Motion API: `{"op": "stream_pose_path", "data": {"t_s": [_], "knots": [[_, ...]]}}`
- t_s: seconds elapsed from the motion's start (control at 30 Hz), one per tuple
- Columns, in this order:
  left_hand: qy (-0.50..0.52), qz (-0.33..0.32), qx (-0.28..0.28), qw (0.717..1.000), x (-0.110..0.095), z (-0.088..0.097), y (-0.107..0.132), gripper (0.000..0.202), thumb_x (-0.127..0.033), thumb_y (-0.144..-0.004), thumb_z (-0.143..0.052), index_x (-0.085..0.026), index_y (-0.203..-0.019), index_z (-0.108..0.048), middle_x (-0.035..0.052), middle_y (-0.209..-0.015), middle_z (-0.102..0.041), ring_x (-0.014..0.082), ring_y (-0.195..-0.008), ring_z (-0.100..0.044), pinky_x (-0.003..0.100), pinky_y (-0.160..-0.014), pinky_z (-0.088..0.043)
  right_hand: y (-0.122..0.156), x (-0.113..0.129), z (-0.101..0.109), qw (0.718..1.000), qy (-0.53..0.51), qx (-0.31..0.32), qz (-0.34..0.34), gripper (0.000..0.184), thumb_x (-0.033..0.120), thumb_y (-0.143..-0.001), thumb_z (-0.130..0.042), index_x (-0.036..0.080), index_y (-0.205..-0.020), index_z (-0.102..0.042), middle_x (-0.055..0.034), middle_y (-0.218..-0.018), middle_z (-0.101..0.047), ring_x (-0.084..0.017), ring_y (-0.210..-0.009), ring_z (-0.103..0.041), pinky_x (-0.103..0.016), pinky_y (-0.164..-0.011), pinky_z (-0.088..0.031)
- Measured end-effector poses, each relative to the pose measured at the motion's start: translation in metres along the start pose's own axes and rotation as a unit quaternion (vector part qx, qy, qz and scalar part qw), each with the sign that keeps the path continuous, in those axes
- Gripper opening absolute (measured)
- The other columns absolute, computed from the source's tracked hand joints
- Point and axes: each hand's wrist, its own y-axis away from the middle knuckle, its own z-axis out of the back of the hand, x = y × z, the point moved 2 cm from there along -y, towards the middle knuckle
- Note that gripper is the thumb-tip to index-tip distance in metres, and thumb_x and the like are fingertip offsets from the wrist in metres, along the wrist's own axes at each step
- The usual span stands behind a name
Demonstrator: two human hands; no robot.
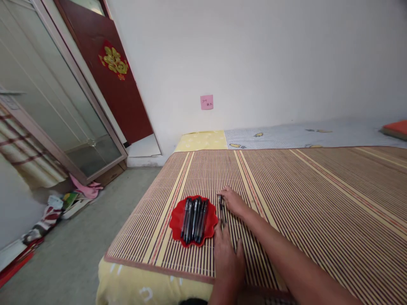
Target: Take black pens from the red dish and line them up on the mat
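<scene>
A red scalloped plate (174, 229) sits on the striped mat, with several dark pens (194, 220) lying side by side in it, lengthwise. Just right of the plate is a single black pen (221, 208), pointing away from me. The fingers of my right hand (234, 201) are closed at its far end. At the near end, the fingertips of my left hand (228, 250) touch or nearly touch the pen; its fingers are stretched out and the thumb stands apart. The pen's near tip is partly hidden by those fingers.
The slatted mat (305, 203) covers a bed with a yellow sheet (149, 286) at its near edge. A pink note (206, 102) is stuck on the white wall. An orange item (396, 128) lies far right. Cloths and other items (47, 218) lie on the floor left, near a glass door (63, 93).
</scene>
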Motion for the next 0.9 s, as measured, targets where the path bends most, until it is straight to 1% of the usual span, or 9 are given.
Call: {"op": "stream_pose_path", "data": {"t_s": [0.07, 0.13, 0.23, 0.3, 0.5, 0.6, 0.67, 0.83, 0.9], "knots": [[-0.009, -0.006, -0.002, 1.000, 0.001, -0.001, 0.000, 0.050, -0.017, -0.087, -0.053, -0.007, -0.137, -0.056, 0.0243, -0.152, -0.044, 0.0349, -0.144, -0.040, 0.051, -0.117, -0.038, 0.002, 0.003, 0.000, 1.000, 0.002, 0.011, 0.012, 0.045, -0.001, -0.087, -0.044, 0.020, -0.112, -0.075, -0.0086, -0.107, -0.062, -0.018, -0.097, -0.060, -0.027, -0.086, -0.046], [-0.022, -0.013, -0.001, 1.000, 0.001, -0.002, 0.000, 0.051, -0.017, -0.088, -0.052, -0.005, -0.138, -0.055, 0.0241, -0.151, -0.045, 0.0346, -0.143, -0.041, 0.051, -0.117, -0.038, 0.003, 0.004, -0.001, 0.999, 0.005, 0.018, 0.026, 0.042, 0.001, -0.088, -0.046, 0.020, -0.111, -0.075, -0.0086, -0.107, -0.062, -0.018, -0.099, -0.060, -0.029, -0.088, -0.046], [-0.038, -0.022, 0.004, 0.999, 0.001, -0.001, -0.001, 0.053, -0.014, -0.088, -0.050, -0.003, -0.139, -0.053, 0.0246, -0.151, -0.046, 0.0339, -0.144, -0.041, 0.050, -0.118, -0.037, 0.004, 0.005, -0.002, 0.999, 0.006, 0.017, 0.036, 0.041, 0.000, -0.085, -0.047, 0.019, -0.108, -0.076, -0.0091, -0.107, -0.063, -0.019, -0.101, -0.060, -0.030, -0.089, -0.046], [-0.045, -0.021, 0.009, 0.999, 0.000, 0.000, -0.001, 0.054, -0.012, -0.086, -0.049, -0.001, -0.139, -0.053, 0.0253, -0.151, -0.046, 0.0339, -0.144, -0.040, 0.050, -0.118, -0.037, 0.004, 0.003, -0.003, 0.999, 0.005, 0.017, 0.036, 0.043, -0.002, -0.083, -0.047, 0.019, -0.109, -0.075, -0.0091, -0.108, -0.062, -0.019, -0.101, -0.060, -0.030, -0.090, -0.046], [-0.035, -0.009, 0.005, 0.999, 0.000, 0.000, -0.001, 0.054, -0.011, -0.087, -0.048, -0.004, -0.141, -0.052, 0.0234, -0.151, -0.046, 0.0327, -0.145, -0.040, 0.050, -0.119, -0.035, 0.005, 0.000, -0.005, 1.000, -0.001, 0.018, 0.016, 0.045, -0.002, -0.084, -0.046, 0.019, -0.113, -0.074, -0.0089, -0.113, -0.062, -0.018, -0.103, -0.060, -0.030, -0.091, -0.046], [-0.026, -0.004, 0.003, 1.000, 0.000, 0.000, -0.001, 0.053, -0.013, -0.089, -0.046, -0.001, -0.141, -0.052, 0.0255, -0.151, -0.045, 0.0329, -0.145, -0.039, 0.051, -0.120, -0.034, 0.006, 0.004, -0.002, 1.000, 0.003, 0.015, 0.022, 0.040, -0.001, -0.086, -0.046, 0.016, -0.109, -0.075, -0.0105, -0.111, -0.063, -0.019, -0.103, -0.060, -0.030, -0.092, -0.046], [-0.017, -0.001, -0.001, 1.000, 0.000, -0.001, -0.001, 0.054, -0.013, -0.089, -0.045, -0.002, -0.141, -0.051, 0.0251, -0.152, -0.044, 0.0329, -0.145, -0.038, 0.051, -0.120, -0.034, 0.007, 0.006, 0.000, 1.000, 0.006, 0.013, 0.027, 0.038, 0.001, -0.088, -0.046, 0.016, -0.108, -0.075, -0.0113, -0.111, -0.063, -0.020, -0.104, -0.060, -0.031, -0.093, -0.046], [0.008, 0.011, -0.010, 1.000, 0.003, -0.002, -0.001, 0.053, -0.016, -0.091, -0.046, -0.009, -0.143, -0.052, 0.0207, -0.152, -0.047, 0.0318, -0.146, -0.037, 0.051, -0.121, -0.032, 0.009, 0.006, 0.001, 1.000, -0.009, 0.007, 0.013, 0.046, -0.004, -0.085, -0.043, 0.016, -0.112, -0.074, -0.0116, -0.117, -0.063, -0.019, -0.108, -0.061, -0.032, -0.096, -0.046], [0.007, 0.011, -0.006, 1.000, 0.003, -0.002, -0.001, 0.053, -0.016, -0.091, -0.045, -0.008, -0.143, -0.051, 0.0219, -0.152, -0.046, 0.0325, -0.146, -0.037, 0.051, -0.120, -0.032, 0.013, 0.008, 0.004, 1.000, -0.028, -0.010, 0.005, 0.044, 0.000, -0.089, -0.041, 0.016, -0.115, -0.073, -0.0127, -0.121, -0.062, -0.020, -0.111, -0.060, -0.033, -0.098, -0.047]]}}
